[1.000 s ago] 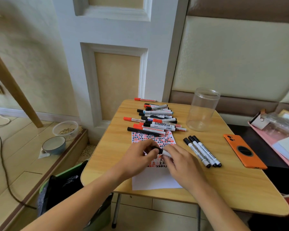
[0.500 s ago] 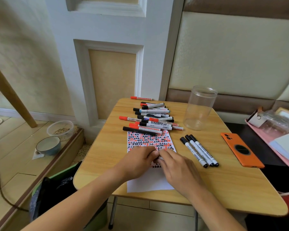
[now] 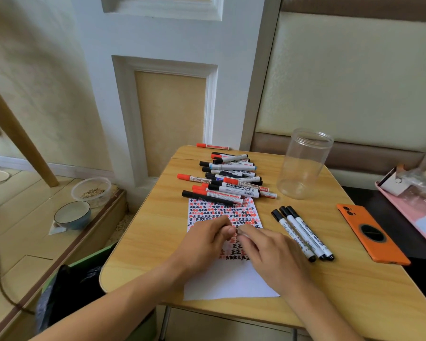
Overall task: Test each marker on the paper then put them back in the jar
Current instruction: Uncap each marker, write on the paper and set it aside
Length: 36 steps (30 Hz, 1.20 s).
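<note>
While both hands meet over the paper (image 3: 231, 284), left hand (image 3: 204, 244) and right hand (image 3: 273, 257) pinch one mostly hidden marker (image 3: 240, 232).

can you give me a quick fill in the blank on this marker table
1. The clear jar holds ____ markers.
2. Three black-capped markers lie between the paper and the ____ phone.
3. Both hands meet over the ____.

Missing words: no; orange; paper
</note>
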Each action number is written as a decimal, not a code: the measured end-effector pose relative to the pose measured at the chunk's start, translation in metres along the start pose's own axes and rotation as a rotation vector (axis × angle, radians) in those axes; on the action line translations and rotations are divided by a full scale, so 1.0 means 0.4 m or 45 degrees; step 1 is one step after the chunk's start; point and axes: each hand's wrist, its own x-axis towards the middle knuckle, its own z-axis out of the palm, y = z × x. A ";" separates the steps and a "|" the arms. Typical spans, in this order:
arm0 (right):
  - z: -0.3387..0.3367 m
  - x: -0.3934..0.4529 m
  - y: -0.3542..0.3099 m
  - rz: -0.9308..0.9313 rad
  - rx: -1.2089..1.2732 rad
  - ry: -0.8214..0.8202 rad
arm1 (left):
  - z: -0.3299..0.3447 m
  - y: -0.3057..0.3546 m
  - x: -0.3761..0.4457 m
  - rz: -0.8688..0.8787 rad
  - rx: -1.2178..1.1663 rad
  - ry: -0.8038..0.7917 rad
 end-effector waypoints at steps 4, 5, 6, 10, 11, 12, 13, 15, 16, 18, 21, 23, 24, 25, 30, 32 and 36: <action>-0.011 0.004 0.018 0.186 0.314 0.062 | -0.003 -0.019 0.007 0.025 0.156 0.064; -0.018 0.003 0.024 0.225 0.398 0.073 | -0.004 -0.020 0.007 0.026 0.180 0.071; -0.028 0.000 0.030 0.260 0.491 0.085 | -0.004 -0.019 0.007 0.031 0.196 0.071; -0.079 -0.010 0.029 0.420 0.967 0.153 | 0.001 -0.015 0.011 0.079 0.286 0.006; -0.092 -0.011 0.028 0.471 1.124 0.159 | 0.003 -0.016 0.012 0.075 0.299 -0.016; -0.102 -0.013 0.028 0.523 1.267 0.154 | 0.006 -0.016 0.012 0.067 0.319 -0.033; -0.109 -0.013 0.029 0.585 1.396 0.132 | 0.009 -0.016 0.011 0.059 0.347 -0.046; -0.111 -0.014 0.041 0.719 1.683 0.048 | 0.012 -0.016 0.010 0.053 0.403 -0.059; -0.104 -0.015 0.048 0.782 1.827 0.006 | 0.012 -0.014 0.009 0.057 0.430 -0.066; -0.086 -0.019 0.065 0.867 2.053 -0.044 | 0.011 -0.010 0.008 0.058 0.480 -0.125; -0.072 -0.026 0.086 0.872 2.199 -0.032 | 0.010 -0.009 0.005 0.043 0.578 -0.329; -0.067 -0.032 0.089 0.822 2.180 -0.029 | 0.009 -0.014 0.002 0.048 0.649 -0.420; -0.064 -0.033 0.087 0.810 2.142 -0.028 | 0.005 -0.018 0.002 0.053 0.671 -0.441; -0.063 -0.034 0.082 0.811 2.097 -0.023 | -0.001 -0.021 0.005 0.056 0.685 -0.450; -0.060 -0.039 0.054 0.855 1.766 0.094 | -0.022 -0.041 0.011 0.071 0.708 -0.444; -0.053 -0.041 0.048 0.795 1.643 0.115 | -0.011 -0.032 0.007 0.109 0.677 -0.408; -0.048 -0.041 0.033 0.661 1.489 0.112 | 0.029 0.009 0.003 0.150 0.704 -0.405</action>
